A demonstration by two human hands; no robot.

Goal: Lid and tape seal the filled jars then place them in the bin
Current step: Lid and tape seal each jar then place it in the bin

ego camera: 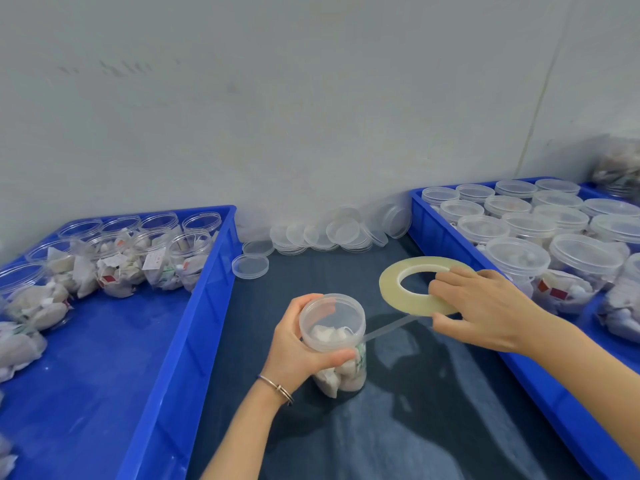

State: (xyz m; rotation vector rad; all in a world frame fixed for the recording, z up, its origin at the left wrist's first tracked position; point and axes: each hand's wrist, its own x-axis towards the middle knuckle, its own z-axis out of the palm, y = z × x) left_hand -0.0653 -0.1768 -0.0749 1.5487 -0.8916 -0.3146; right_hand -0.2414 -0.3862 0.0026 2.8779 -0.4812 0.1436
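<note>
My left hand (296,348) grips a clear lidded jar (334,336) filled with white packets, upright on the dark mat. My right hand (485,311) holds a large flat roll of clear tape (408,271), fingers through its centre hole. A thin strip of tape (389,327) stretches from the roll to the jar just below its lid. The blue bin on the right (450,244) holds several lidded jars (519,256). The blue bin on the left (214,271) holds several open filled jars (187,258) and loose packets.
A heap of loose clear lids (332,230) lies against the wall between the bins, two more lids (250,266) by the left bin. The dark mat (398,410) runs toward me. A grey wall stands close behind.
</note>
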